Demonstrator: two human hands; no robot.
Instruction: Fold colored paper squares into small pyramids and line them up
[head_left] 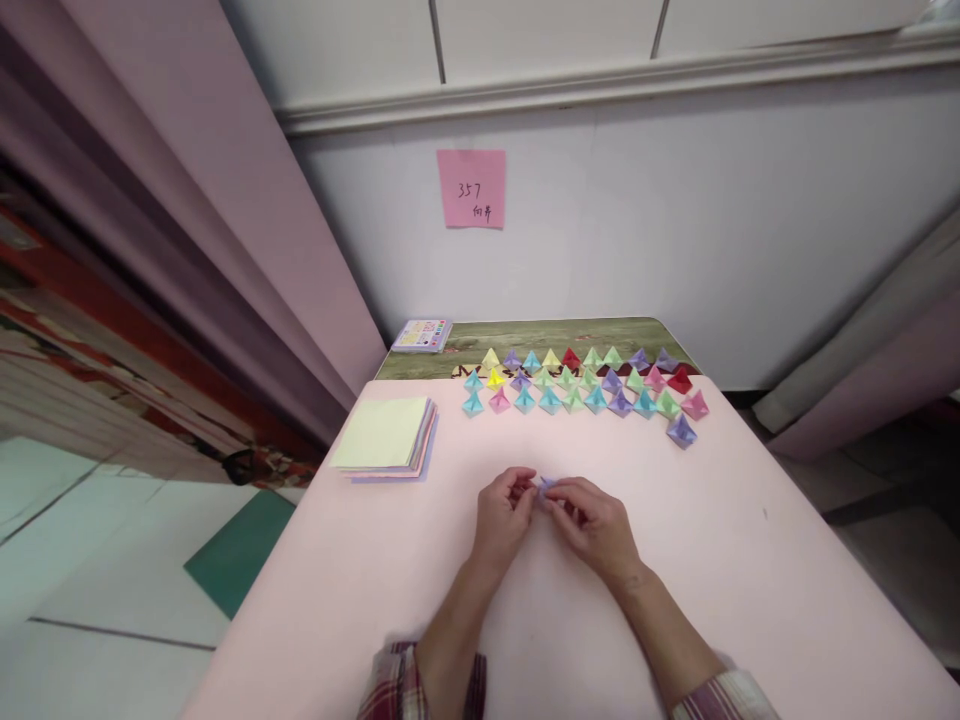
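Between my two hands is a small folded purple paper boat [547,489], held just above the middle of the table and partly hidden by fingers. My left hand [507,508] pinches its left side between thumb and fingertips. On the other side, my right hand [591,522] grips it with thumb and index finger. Beyond my hands stand rows of folded paper boats [550,400] in blue, green, purple, pink, yellow and red. The nearest is a purple one [682,431] at the right end.
A stack of coloured paper sheets [382,435] lies on the pink tabletop [420,560] to the left. At the back left corner is a printed paper pack [423,335]. A pink note [472,189] with handwriting sticks to the wall. Curtains [285,200] hang at the left.
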